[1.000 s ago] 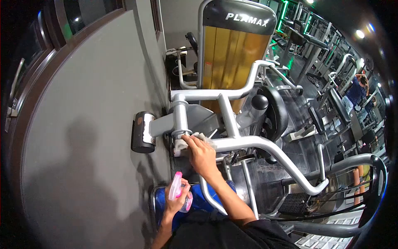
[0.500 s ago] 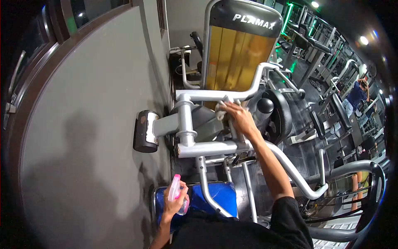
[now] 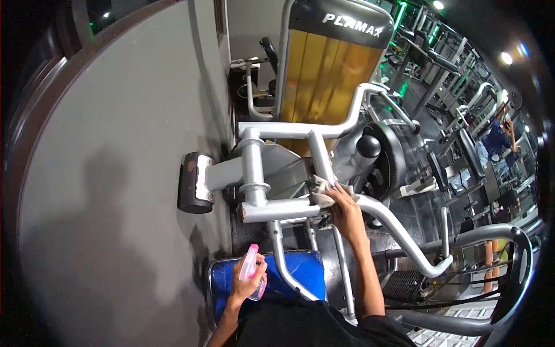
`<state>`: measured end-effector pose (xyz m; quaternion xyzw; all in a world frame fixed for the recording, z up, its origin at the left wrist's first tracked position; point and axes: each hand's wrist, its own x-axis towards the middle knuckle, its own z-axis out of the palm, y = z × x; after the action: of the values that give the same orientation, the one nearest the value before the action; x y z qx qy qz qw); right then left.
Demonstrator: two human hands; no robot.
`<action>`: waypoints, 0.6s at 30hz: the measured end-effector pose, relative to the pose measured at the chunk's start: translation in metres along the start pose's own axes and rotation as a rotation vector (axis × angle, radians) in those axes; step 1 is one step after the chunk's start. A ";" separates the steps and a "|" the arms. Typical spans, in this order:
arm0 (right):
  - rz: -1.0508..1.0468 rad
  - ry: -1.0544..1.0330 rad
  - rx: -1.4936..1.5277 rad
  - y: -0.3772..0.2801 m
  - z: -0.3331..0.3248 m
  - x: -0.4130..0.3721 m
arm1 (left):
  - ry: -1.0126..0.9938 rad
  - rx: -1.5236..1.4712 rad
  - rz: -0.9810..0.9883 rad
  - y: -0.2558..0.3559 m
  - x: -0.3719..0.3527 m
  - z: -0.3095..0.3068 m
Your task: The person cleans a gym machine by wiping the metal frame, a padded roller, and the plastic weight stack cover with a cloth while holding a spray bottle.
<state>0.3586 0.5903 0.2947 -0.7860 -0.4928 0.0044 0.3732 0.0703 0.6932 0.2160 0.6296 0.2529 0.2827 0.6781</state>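
Observation:
My left hand (image 3: 250,279) is wrapped round a spray bottle (image 3: 249,263) with a white and pink head, held upright over a blue padded seat (image 3: 300,272). My right hand (image 3: 347,213) grips a whitish cloth (image 3: 322,191) and presses it on the silver tube frame (image 3: 289,209) of a gym machine, where a crossbar meets the lower tube. Part of the cloth is hidden under the fingers. Left of the frame, a black roller pad (image 3: 195,182) with a worn white patch sits on a grey arm.
A grey wall (image 3: 115,115) runs close along the left. Behind the frame stands a yellow-panelled weight tower (image 3: 329,75). A black round pad (image 3: 390,162) and a curved grey tube (image 3: 511,277) lie to the right. A person (image 3: 494,139) is farther off among other machines.
My right hand has moved down with the cloth, from the crossbar's upper part to its joint with the lower tube. My left hand keeps holding the spray bottle in about the same place.

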 end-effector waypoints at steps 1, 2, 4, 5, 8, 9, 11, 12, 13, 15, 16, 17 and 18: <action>0.027 0.051 -0.023 0.004 -0.002 -0.013 | -0.014 -0.002 -0.007 0.000 0.002 0.002; 0.034 0.082 -0.035 0.011 -0.003 -0.023 | -0.026 -0.006 -0.003 0.002 0.007 0.003; 0.093 0.175 -0.107 0.039 -0.008 -0.037 | -0.055 0.017 0.005 0.008 0.015 0.005; 0.153 0.295 -0.134 0.044 -0.014 -0.037 | -0.066 0.019 0.003 0.009 0.019 0.005; 0.314 0.296 -0.337 0.087 -0.044 -0.032 | -0.089 0.002 0.038 0.017 0.027 0.008; 0.426 0.253 -0.357 0.098 -0.049 -0.029 | -0.092 0.002 0.042 0.020 0.028 0.008; 0.504 0.158 -0.385 0.075 -0.057 -0.007 | -0.083 0.019 0.047 0.023 0.027 0.010; 0.516 0.068 -0.408 0.077 -0.056 0.002 | -0.090 0.018 0.048 0.021 0.026 0.011; 0.528 -0.022 -0.429 0.078 -0.053 0.009 | -0.090 0.001 0.023 0.017 0.024 0.011; 0.388 -0.094 -0.400 0.070 -0.028 0.026 | -0.089 -0.013 0.001 0.013 0.020 0.014; 0.398 -0.097 -0.476 0.055 -0.016 0.033 | -0.092 -0.024 -0.010 0.011 0.018 0.017; 0.406 -0.102 -0.550 0.039 -0.010 0.038 | -0.093 -0.033 -0.023 0.011 0.016 0.019; 0.425 -0.127 -0.502 0.029 -0.012 0.037 | -0.103 -0.007 -0.027 0.013 0.013 0.022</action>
<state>0.4043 0.6053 0.2992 -0.9368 -0.3257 0.0096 0.1272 0.0941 0.6879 0.2303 0.6374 0.2253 0.2417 0.6961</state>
